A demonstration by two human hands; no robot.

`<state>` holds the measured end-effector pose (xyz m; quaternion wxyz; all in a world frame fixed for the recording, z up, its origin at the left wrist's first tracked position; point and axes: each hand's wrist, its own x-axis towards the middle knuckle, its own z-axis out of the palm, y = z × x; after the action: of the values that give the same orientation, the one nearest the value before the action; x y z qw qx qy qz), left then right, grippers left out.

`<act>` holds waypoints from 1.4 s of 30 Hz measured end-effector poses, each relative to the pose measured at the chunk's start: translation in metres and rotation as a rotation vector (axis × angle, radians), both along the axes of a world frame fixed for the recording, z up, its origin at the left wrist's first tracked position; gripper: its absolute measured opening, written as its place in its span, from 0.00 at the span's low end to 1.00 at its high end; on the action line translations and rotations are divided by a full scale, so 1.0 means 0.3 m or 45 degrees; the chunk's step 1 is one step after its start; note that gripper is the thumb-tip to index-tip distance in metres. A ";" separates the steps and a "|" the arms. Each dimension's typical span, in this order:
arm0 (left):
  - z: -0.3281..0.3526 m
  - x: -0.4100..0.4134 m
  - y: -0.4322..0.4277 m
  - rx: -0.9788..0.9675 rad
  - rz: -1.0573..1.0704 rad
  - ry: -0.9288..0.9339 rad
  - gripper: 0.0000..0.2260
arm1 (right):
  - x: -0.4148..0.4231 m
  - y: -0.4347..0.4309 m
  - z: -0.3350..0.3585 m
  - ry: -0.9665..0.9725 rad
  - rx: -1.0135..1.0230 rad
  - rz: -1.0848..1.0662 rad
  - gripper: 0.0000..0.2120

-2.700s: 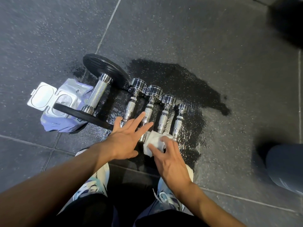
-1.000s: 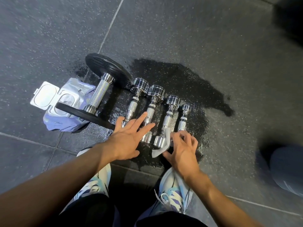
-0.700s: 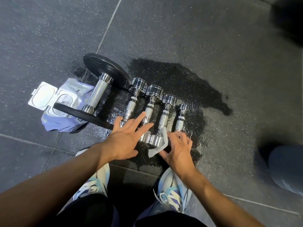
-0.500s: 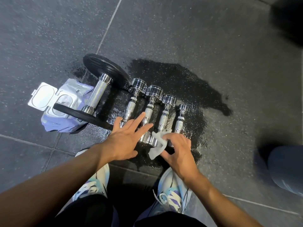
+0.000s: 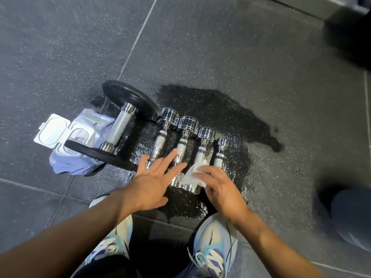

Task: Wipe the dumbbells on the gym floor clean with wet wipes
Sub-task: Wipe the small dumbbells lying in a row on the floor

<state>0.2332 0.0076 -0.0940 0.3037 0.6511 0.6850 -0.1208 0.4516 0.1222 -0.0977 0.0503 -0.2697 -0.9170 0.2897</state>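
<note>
Several chrome dumbbells (image 5: 181,147) lie side by side on the dark gym floor, in a wet patch. A bigger dumbbell with black plates (image 5: 120,125) lies to their left. My left hand (image 5: 154,177) rests flat with straight fingers on the near ends of the two left chrome dumbbells. My right hand (image 5: 218,183) presses a white wet wipe (image 5: 193,174) onto the near head of the third chrome dumbbell (image 5: 201,151), fingers bent over the wipe. The smallest dumbbell (image 5: 219,151) lies just right of it.
An open purple-and-white pack of wet wipes (image 5: 70,145) lies on the floor at the left, partly under the black-plate dumbbell. My two shoes (image 5: 212,243) stand at the bottom. A grey rounded object (image 5: 351,213) sits at the right edge. A dark wet patch (image 5: 230,109) spreads behind the dumbbells.
My right hand has brought the wipe from beside the smallest dumbbell back left, onto the near head of the third chrome dumbbell. My left hand has stayed in place.
</note>
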 end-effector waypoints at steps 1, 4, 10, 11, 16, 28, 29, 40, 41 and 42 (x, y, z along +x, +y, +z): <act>0.000 0.001 -0.001 -0.006 0.001 0.001 0.52 | -0.020 0.019 -0.001 -0.014 0.027 0.014 0.19; 0.000 0.003 0.000 -0.008 0.009 -0.001 0.52 | -0.057 0.045 -0.017 -0.097 0.080 0.084 0.17; 0.005 0.004 0.001 -0.009 0.018 -0.006 0.53 | -0.118 0.140 -0.060 -0.145 0.055 -0.208 0.18; 0.005 0.005 0.001 -0.009 0.019 -0.005 0.53 | -0.134 0.156 -0.061 -0.142 0.084 -0.220 0.17; 0.005 0.004 0.002 -0.006 0.011 -0.001 0.52 | -0.135 0.151 -0.039 -0.057 0.191 -0.173 0.18; -0.002 0.005 0.000 0.005 0.006 0.016 0.52 | -0.106 0.080 -0.053 -0.065 0.136 -0.160 0.19; -0.001 0.005 0.001 0.009 0.005 0.017 0.52 | -0.098 0.065 -0.044 -0.089 0.156 -0.129 0.19; 0.001 0.006 -0.001 -0.001 0.005 0.026 0.52 | -0.072 0.067 -0.014 -0.240 0.206 0.109 0.20; 0.003 0.005 -0.001 -0.005 0.003 0.025 0.52 | -0.083 0.099 -0.027 -0.239 0.171 0.069 0.21; 0.004 0.005 -0.001 -0.006 0.005 0.019 0.52 | -0.097 0.133 -0.035 -0.247 0.103 0.014 0.22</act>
<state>0.2346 0.0074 -0.0927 0.3003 0.6480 0.6884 -0.1266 0.4227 0.1623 -0.1081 -0.0293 -0.2892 -0.9299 0.2253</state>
